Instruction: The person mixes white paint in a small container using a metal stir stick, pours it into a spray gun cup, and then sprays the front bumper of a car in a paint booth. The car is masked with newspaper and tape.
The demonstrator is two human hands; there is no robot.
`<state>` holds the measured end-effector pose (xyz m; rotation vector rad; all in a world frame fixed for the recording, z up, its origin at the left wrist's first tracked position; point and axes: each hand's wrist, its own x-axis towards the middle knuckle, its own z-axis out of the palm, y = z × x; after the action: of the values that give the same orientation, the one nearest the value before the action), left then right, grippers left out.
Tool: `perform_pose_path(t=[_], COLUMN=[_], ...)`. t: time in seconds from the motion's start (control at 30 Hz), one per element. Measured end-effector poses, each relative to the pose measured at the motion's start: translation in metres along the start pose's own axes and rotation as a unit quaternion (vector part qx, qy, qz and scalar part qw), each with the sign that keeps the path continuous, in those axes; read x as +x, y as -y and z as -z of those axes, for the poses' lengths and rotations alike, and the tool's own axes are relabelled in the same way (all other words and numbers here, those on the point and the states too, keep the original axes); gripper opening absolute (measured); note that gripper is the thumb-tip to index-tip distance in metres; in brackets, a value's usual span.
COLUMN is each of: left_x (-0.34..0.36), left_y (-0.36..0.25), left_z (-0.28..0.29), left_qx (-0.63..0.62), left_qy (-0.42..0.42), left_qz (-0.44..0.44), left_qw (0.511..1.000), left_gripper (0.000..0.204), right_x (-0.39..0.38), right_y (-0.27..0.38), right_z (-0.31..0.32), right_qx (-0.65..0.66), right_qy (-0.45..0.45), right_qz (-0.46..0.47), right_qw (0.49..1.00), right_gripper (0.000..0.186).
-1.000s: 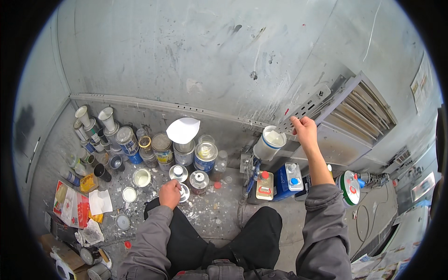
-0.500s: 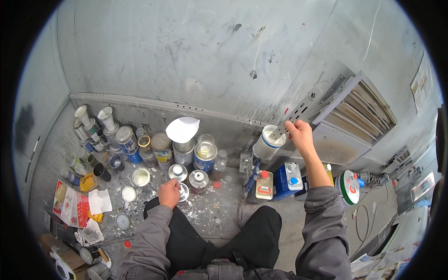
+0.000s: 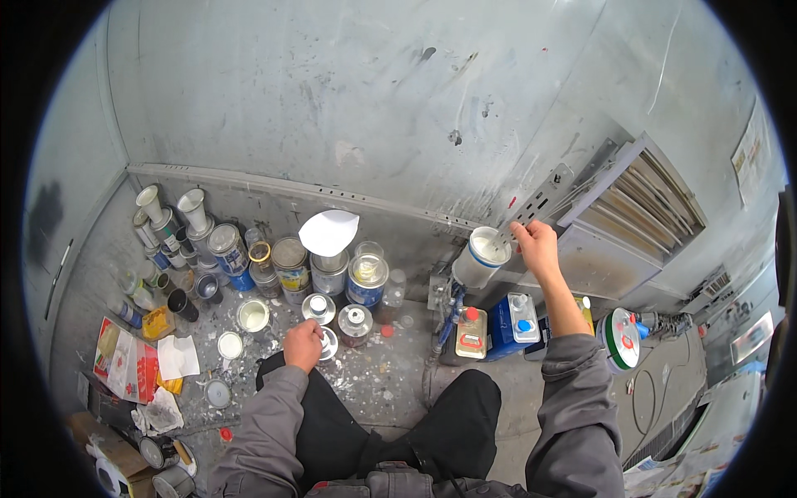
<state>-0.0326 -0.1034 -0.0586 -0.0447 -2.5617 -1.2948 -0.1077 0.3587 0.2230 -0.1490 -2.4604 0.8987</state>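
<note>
Slanting into the white cup [image 3: 475, 270] is a strip [image 3: 540, 201] in right fingers [image 3: 524, 235].

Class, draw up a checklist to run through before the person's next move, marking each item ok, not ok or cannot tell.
1. Right hand gripping the perforated metal strip: ok.
2. Strip's lower end within the mouth of the white cup: ok.
3. Left hand firmly holding the silver container beside it: cannot tell, fingertips hidden.
4. Blue cap in place on the blue can: ok.
5. White pot covered: not ok, it stands open.
6. Cup's fill level: cannot tell.
</note>
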Motion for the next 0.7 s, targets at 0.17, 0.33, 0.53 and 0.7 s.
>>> perform_pose_path(t=[0.17, 0.33, 0.53, 0.7], left_x=[0.000, 0.001, 0.000, 0.000], left_y=[0.000, 0.002, 0.002, 0.001], left_z=[0.000, -0.002, -0.002, 0.001], left_qx=[0.014, 0.001, -0.016, -0.004], left_qy=[0.005, 0.005, -0.002, 0.005], left_qz=[0.016, 0.014, 0.007, 0.007], left_qw=[1.000, 1.000, 1.000, 1.000], left_gripper=[0.014, 0.013, 0.013, 0.013], right_x=[0.009, 0.006, 0.003, 0.009], right_y=[-0.003, -0.004, 0.017, 0.014], right_z=[0.006, -0.001, 0.000, 0.006], right_qx=[-0.003, -0.054, 0.033, 0.003], right_qy=[-0.015, 0.010, 0.020, -0.008], right_qz=[0.030, 0.040, -0.025, -0.011], right_qw=[0.999, 0.998, 0.999, 1.000], right_gripper=[0.034, 0.036, 0.037, 0.038])
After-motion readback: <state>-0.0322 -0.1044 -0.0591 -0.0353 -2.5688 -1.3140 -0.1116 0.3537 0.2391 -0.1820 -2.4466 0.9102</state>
